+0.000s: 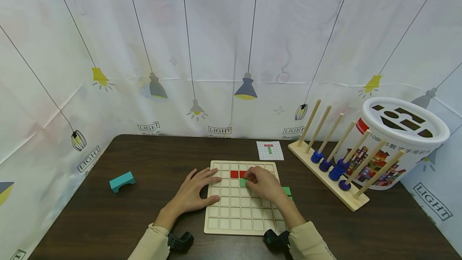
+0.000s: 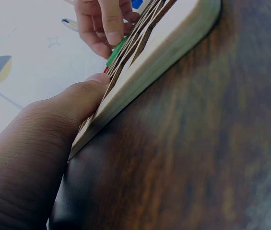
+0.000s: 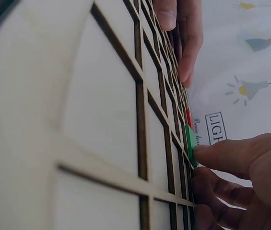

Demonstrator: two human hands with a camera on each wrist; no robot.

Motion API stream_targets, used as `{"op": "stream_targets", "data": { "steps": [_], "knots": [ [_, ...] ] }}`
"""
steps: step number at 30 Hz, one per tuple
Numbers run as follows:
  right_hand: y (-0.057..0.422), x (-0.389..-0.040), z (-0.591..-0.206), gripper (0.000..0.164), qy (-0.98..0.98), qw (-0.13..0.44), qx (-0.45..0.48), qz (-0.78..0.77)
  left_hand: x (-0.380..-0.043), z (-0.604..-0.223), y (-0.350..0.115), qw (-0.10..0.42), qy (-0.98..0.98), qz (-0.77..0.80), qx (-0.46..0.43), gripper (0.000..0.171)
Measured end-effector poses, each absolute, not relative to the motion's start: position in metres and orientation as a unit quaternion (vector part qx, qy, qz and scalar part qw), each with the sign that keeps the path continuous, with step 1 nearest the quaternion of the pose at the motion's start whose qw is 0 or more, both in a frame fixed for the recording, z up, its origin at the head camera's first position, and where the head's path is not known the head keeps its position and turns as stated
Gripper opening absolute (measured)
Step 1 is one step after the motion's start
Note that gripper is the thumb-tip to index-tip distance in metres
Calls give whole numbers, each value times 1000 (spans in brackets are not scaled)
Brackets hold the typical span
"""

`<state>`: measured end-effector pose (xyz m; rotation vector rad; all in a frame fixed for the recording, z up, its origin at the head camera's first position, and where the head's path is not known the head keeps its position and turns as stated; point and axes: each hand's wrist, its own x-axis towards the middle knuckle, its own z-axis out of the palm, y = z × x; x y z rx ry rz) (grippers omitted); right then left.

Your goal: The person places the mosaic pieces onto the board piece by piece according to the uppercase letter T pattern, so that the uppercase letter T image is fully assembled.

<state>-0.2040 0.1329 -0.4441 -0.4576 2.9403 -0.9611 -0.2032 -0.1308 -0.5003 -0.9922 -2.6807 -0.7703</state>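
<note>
While a white curtain point(image 1: 216, 31) printed with hanging lamps spreads beyond the wooden grid board point(image 1: 229, 202), a dark wood-grain table point(image 1: 83, 224) lies under it. To the right of the board stands a white lidded bucket point(image 1: 391, 145) with shaped cut-outs in its top; between the two, a wooden peg stand point(image 1: 351, 202) bears blue rings point(image 1: 339, 170) on four of its pegs. The board itself lies flat — its near corners between two beige sleeves point(image 1: 151, 244), a black wrist device point(image 1: 181, 242) at each cuff. On the board's left edge rests the left hand point(image 1: 197, 191), fingers spread and thumb apart from them. Over the board's right half, the right hand point(image 1: 262, 183) has its fingers curled and pinches a green square tile point(image 1: 243, 182). Just beyond the board's far right corner lies a pattern card point(image 1: 270, 153) with a red bar above a green stem; well to the left of the board sits a teal arch block point(image 1: 122, 181). Two red square tiles point(image 1: 234, 174) lie in the board's second row from the far edge, the green square tile just nearer than the right one — and more green pieces point(image 1: 286, 191), partly hidden by the right forearm, show at the board's right edge.
</note>
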Motion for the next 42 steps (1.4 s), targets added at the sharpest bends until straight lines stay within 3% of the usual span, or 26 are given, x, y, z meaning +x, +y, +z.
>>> {"op": "stream_targets", "data": {
  "steps": [15,42],
  "knots": [
    [150,-202,-435,10,913,30,-186,-361,-204,-501,-131,97,-901,-257,-336,55],
    [226,-183,-432,7,951,7,-162,-263,-205,-503,-132,98,-901,-256,-337,56]
  ]
}}
